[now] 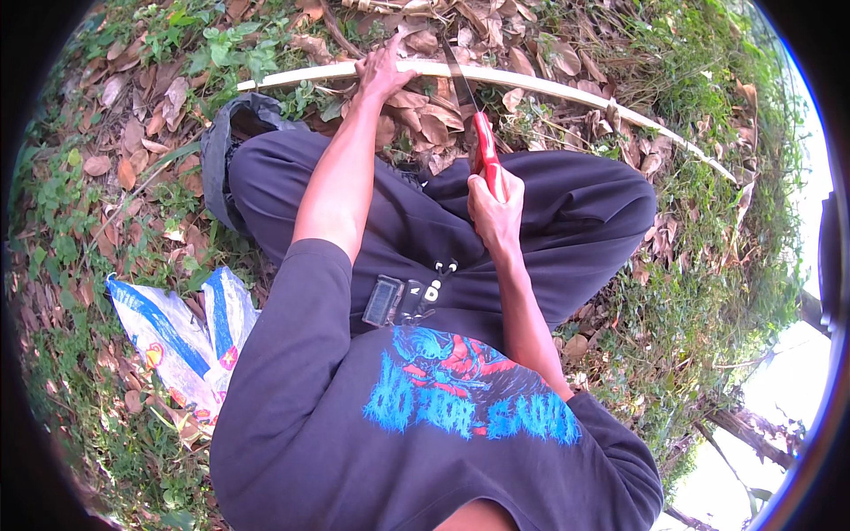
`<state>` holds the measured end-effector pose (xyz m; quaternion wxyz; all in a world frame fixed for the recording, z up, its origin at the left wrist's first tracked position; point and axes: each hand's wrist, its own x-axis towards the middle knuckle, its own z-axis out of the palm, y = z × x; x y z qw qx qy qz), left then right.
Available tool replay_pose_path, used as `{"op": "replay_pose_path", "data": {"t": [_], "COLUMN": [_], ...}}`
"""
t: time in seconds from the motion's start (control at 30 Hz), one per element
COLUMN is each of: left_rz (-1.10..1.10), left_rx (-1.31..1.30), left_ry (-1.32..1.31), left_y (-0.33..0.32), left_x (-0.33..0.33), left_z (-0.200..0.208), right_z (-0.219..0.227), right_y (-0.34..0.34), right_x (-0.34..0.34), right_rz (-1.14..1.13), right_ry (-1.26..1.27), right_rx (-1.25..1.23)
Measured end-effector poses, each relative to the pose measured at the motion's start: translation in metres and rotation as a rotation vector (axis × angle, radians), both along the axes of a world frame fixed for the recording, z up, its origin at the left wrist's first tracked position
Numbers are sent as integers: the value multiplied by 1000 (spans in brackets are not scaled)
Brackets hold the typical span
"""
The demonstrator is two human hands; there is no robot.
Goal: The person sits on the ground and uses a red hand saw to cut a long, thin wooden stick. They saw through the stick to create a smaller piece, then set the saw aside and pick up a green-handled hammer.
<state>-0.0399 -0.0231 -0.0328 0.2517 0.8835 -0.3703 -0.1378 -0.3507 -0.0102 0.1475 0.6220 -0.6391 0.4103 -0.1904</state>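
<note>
A long, pale wooden pole [531,84], which looks bowed in this wide view, lies crosswise beyond my folded legs. My left hand [382,73] grips it left of the middle, with the thumb along its near side and a finger reaching past it. In my right hand [498,208] is the red handle of a hand saw [483,142]. Its thin dark blade points away from me and crosses the pole a short way right of my left hand. Whether the teeth are in the wood, I cannot tell.
Dry brown leaves [434,128] and green plants cover the ground. A dark plastic bag [217,150] lies by my left knee. Farther left is a white and blue plastic bag [177,332]. A small dark device [382,301] rests at my lap. Branches [753,434] lie at the lower right.
</note>
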Motion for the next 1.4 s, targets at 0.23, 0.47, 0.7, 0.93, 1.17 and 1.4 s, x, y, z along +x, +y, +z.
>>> {"op": "replay_pose_path", "data": {"t": [0.23, 0.47, 0.7, 0.93, 1.17, 1.4], "left_rz": [-24, -20, -18, -34, -19, -22], "left_rx": [-35, -31, -58, -9, 10, -21], "left_ry": [-9, 8, -65, 11, 32, 2], "left_y": [-5, -2, -5, -3, -3, -8], "left_x": [-1, 1, 3, 0, 0, -3], "left_z": [11, 13, 7, 18, 19, 18], "right_z": [-21, 6, 8, 4, 11, -3], "right_y": [-30, 8, 0, 5, -2, -29], "right_x": [34, 5, 3, -3, -2, 36], "right_rz": [-2, -43, -21, -43, -38, -16], "right_ry": [22, -7, -40, 8, 15, 87], "right_rx": [-87, 49, 65, 9, 61, -37]}}
